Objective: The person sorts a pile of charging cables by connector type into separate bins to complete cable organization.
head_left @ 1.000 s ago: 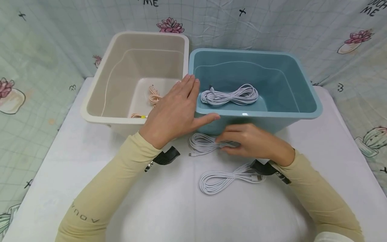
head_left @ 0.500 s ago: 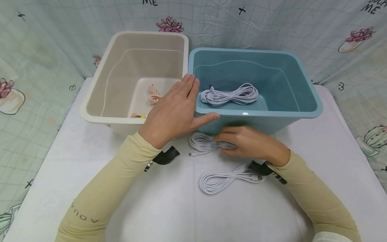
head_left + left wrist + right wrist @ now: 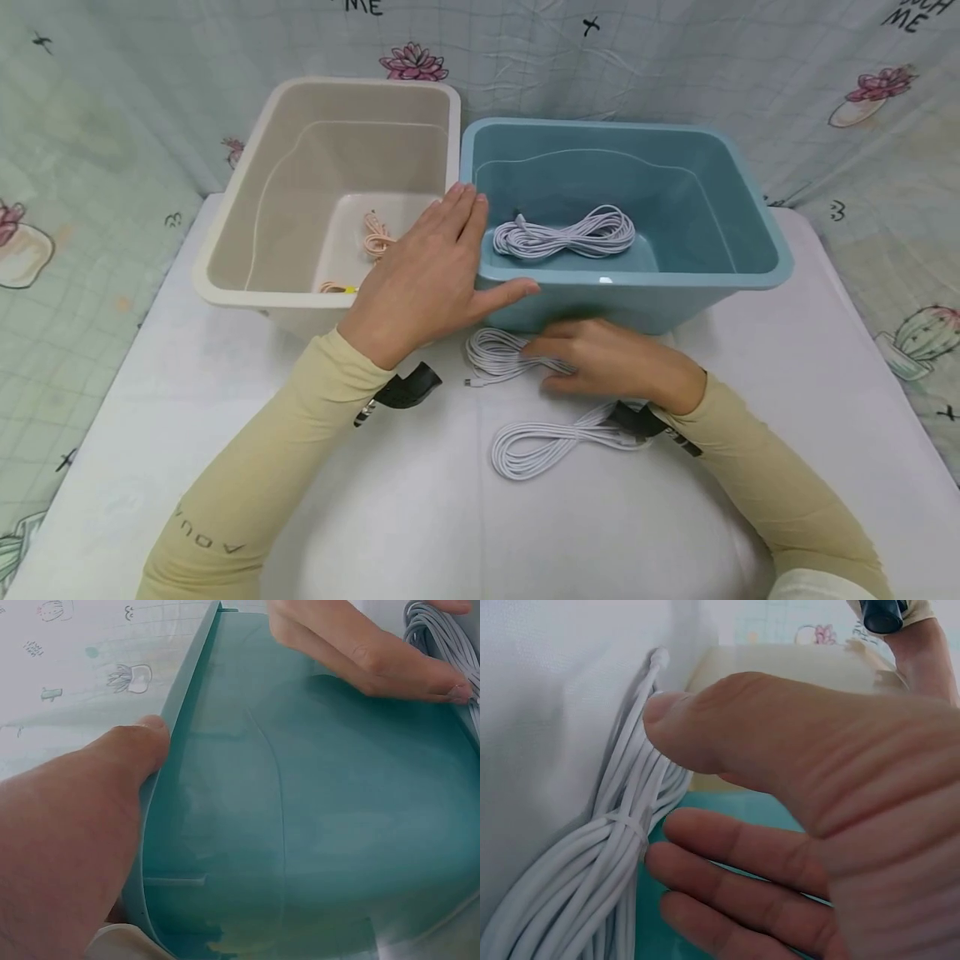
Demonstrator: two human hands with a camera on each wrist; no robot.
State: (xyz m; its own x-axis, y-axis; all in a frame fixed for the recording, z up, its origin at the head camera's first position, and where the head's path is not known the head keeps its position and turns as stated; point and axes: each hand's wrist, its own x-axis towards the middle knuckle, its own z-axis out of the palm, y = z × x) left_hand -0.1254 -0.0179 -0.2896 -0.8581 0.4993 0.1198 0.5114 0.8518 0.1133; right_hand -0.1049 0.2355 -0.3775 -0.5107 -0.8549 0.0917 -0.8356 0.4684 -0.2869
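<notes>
My left hand [image 3: 423, 271] rests with straight fingers across the adjoining rims of the beige bin and the blue bin. In the left wrist view its thumb [image 3: 142, 746] lies along the blue rim. My right hand [image 3: 607, 358] is in front of the blue bin, its fingertips at a coiled white cable [image 3: 495, 354] lying by the bin's base. The right wrist view shows the thumb [image 3: 679, 724] overlapping the cable coil [image 3: 619, 825], with extended fingers [image 3: 727, 877] beside it and a gap between. A second coiled white cable [image 3: 532, 450] lies nearer, partly under the right wrist.
The beige bin [image 3: 247, 192] holds small peach cable coils [image 3: 377, 237], one with a yellow part. Inside the blue bin [image 3: 776, 258] lies another white cable coil [image 3: 566, 233]. Both bins stand on a white-covered table [image 3: 405, 517] against a patterned cloth backdrop [image 3: 525, 50].
My right hand has moved slightly left and toward me over the white cable by the bin. The left hand stays on the rims, and the coils lie as before. The head view has shifted a little.
</notes>
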